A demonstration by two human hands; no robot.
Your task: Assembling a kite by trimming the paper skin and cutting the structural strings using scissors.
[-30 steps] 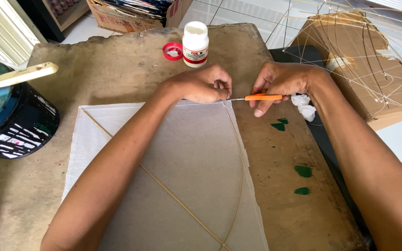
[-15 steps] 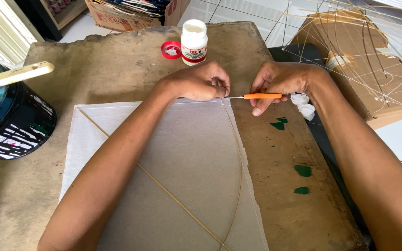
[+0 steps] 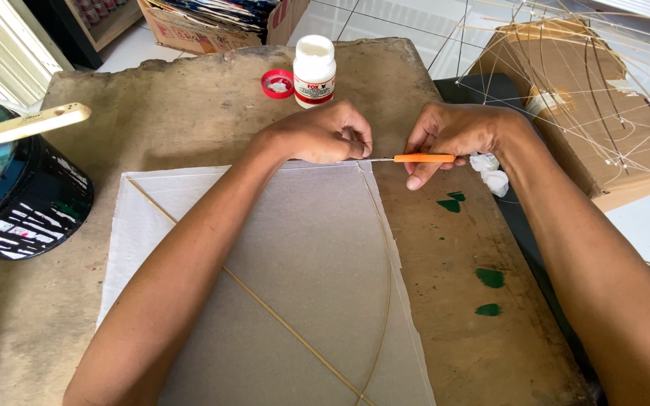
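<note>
Fingers point(image 3: 355, 143) of the left hand point(image 3: 321, 135) are pressed together, pinching the far corner of a pale paper sheet point(image 3: 295, 286) where thin sticks point(image 3: 381, 248) meet. Just right of them, the right hand point(image 3: 453, 131) pinches an orange-handled blade point(image 3: 419, 158), its tip touching the spot under the left fingertips. The sheet lies flat on a worn brown table point(image 3: 189, 98), one stick crossing it diagonally and another bowed along its right edge.

With the tip this close to the fingertips, a slip could nick them, or slice the thin paper or a stick. A tug at the corner might drag the sheet askew. Beyond the hands, an open white bottle point(image 3: 314, 71) stands beside its red cap point(image 3: 277, 83); a knock from either wrist could tip it over the sheet. A dark tub point(image 3: 24, 203) with a wooden paddle point(image 3: 28, 125) sits at the left edge, well apart.
</note>
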